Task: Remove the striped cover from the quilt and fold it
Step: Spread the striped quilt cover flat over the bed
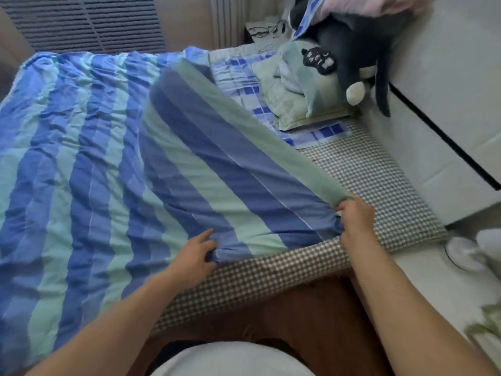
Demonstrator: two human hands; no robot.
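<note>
A blue and mint striped cover (81,158) lies spread over the bed with the quilt inside it hidden. Its right part (217,158) is turned over onto itself, showing the paler inner side of the stripes. My left hand (193,257) pinches the near edge of this folded part at the front of the bed. At the flap's right corner, my right hand (353,217) grips the bunched cloth and holds it taut, slightly raised off the mattress.
A checked mattress pad (366,169) is bare at the right and front. At the head of the bed lie a green pillow (301,101), a blue checked sheet (238,85) and a dark plush toy (352,50). A white cabinet (447,104) stands on the right.
</note>
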